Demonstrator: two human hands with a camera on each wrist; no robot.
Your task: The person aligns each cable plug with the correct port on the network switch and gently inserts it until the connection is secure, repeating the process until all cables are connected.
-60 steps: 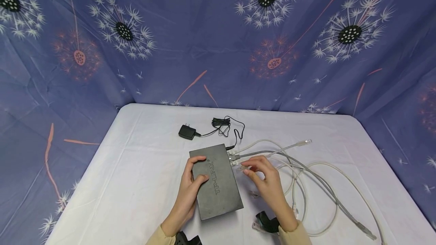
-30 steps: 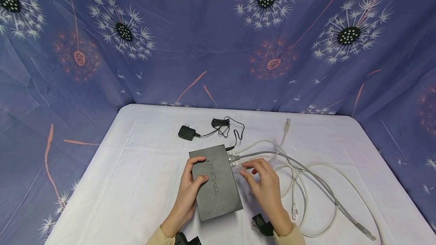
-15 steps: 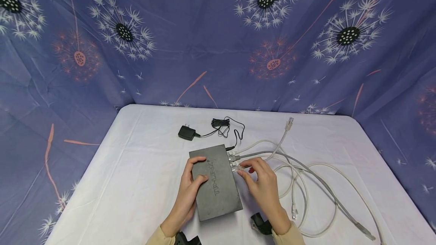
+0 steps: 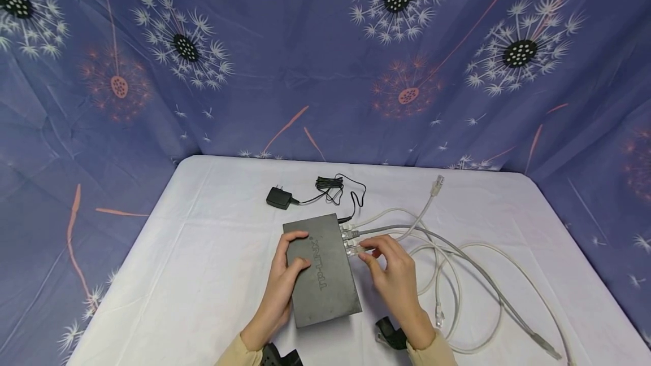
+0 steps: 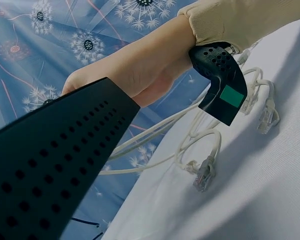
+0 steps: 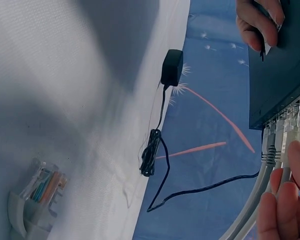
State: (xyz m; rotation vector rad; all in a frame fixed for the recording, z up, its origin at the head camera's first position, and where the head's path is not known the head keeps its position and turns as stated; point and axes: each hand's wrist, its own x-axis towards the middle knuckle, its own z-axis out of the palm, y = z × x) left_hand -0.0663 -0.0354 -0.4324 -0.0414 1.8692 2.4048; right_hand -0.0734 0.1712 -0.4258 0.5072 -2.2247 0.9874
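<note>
Held a flat dark-grey rectangular box (image 4: 328, 292) well inside the far edge of the white cloth-covered table (image 4: 203, 236), with broad cloth leftward and looped grey and off-white cables (image 4: 516, 314) crowding the right. Gripped its left side in the left hand (image 4: 280, 284); pinched a clear plastic plug (image 4: 354, 251) at its right edge with the right hand (image 4: 394, 273).

Matt box (image 4: 325, 295), glossy clear plugs (image 6: 292, 121), cloth all round.
Box looks like painted metal, smooth, dull grey; plugs are transparent, shiny plastic. Cables (image 6: 256, 191) at right show smooth, low-sheen plastic sheathing. Far adapter (image 4: 279, 198): matt black plastic. Table cover (image 4: 218, 253): white, finely textured fabric. Far backdrop (image 4: 285, 49): creased, printed cloth.
</note>
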